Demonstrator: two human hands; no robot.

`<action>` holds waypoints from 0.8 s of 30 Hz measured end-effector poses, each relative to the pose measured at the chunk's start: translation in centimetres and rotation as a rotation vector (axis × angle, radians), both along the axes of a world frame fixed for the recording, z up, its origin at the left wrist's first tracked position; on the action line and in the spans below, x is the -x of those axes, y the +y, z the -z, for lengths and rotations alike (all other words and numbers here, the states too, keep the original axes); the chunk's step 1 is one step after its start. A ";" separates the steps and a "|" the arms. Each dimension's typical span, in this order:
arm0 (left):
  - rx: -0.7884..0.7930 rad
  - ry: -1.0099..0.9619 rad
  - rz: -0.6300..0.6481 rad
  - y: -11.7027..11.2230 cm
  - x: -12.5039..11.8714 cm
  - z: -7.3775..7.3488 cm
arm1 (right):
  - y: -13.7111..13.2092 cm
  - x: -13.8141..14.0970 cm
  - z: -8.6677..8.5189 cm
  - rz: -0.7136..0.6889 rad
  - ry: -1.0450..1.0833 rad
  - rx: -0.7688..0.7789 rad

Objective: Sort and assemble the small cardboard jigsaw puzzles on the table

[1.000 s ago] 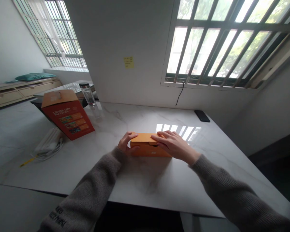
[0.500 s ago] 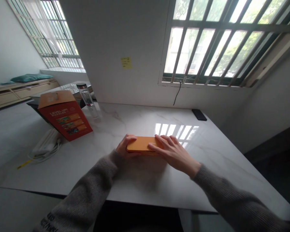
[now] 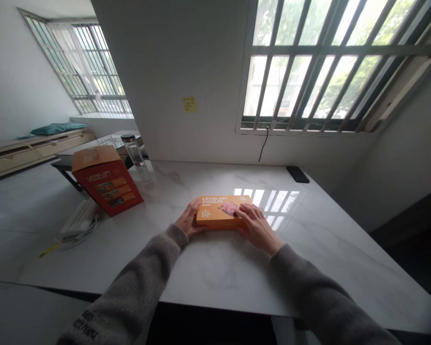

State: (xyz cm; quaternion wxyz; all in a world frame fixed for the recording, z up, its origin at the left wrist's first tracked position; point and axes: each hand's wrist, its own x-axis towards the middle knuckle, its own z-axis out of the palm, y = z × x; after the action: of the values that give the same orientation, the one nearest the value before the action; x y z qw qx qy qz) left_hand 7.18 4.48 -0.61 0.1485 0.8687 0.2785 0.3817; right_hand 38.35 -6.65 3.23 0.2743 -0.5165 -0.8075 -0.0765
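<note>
Seemingly closed, orange puzzle box (image 3: 214,213) between left fingers (image 3: 194,206) and right fingers (image 3: 246,210), both clamped on; nothing visibly left open.

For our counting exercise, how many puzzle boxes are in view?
2: the orange box between the left hand and right hand, and the red box farther left on the table. Others may be hidden inside.

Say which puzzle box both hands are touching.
The smaller orange box, with the left hand at one end and right hand at the other; the larger red box stands apart, to the left, untouched.
</note>
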 end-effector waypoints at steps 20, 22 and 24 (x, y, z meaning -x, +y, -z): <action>0.262 0.048 -0.310 1.3 -2.4 0.1 | 3.3 -3.0 3.3 0.157 0.391 0.205; 0.279 -0.009 -0.306 1.4 -1.8 0.6 | 3.1 -3.0 3.4 0.130 0.435 0.209; 0.262 -0.016 -0.324 1.7 -1.2 1.1 | 2.6 -3.0 3.4 0.112 0.478 0.203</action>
State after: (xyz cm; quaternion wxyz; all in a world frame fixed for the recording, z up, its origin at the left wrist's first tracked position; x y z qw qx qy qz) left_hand 8.38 6.17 -1.74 0.1992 0.7828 0.4607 0.3679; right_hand 41.38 -4.03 -0.15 0.3992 -0.5888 -0.6935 0.1140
